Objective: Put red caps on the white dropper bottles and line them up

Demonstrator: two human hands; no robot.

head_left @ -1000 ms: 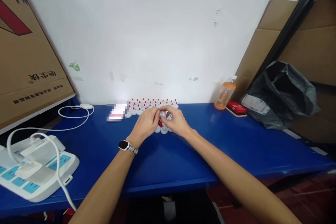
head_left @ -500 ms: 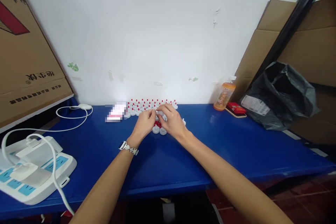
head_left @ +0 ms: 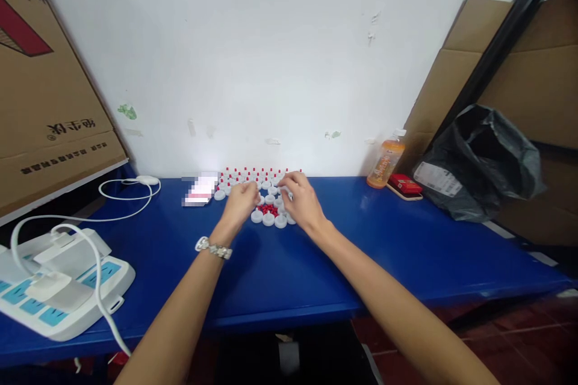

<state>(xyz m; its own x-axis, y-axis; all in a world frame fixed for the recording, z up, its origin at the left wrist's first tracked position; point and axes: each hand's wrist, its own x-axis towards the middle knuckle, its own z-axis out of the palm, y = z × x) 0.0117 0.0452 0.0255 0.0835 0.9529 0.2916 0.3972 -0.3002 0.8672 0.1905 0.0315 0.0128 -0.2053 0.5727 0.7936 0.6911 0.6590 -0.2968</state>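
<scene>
Rows of round white plastic caps [head_left: 220, 195], many with small red tips, stand on the blue table in front of the wall. A pile of small red tips [head_left: 270, 210] lies in the middle, with plain white caps [head_left: 268, 219] around it. My left hand [head_left: 242, 203] is closed in a pinch at the left of the pile; whatever its fingertips hold is too small to make out. To the right of the pile, my right hand [head_left: 301, 201] curls its thumb and fingers around a white cap [head_left: 288, 194], partly covered by the fingers.
A power strip [head_left: 67, 307] with white cables sits at the left, near a cardboard box [head_left: 54, 96]. A blurred-out pink and white item [head_left: 201, 189] lies left of the caps. At the right are an orange drink bottle [head_left: 386, 159], a red packet [head_left: 405, 183] and a black plastic bag [head_left: 483, 162].
My hands were together above the pile and have moved apart, the left one to the left and the right one slightly right. More of the red pile and the white caps now shows between them.
</scene>
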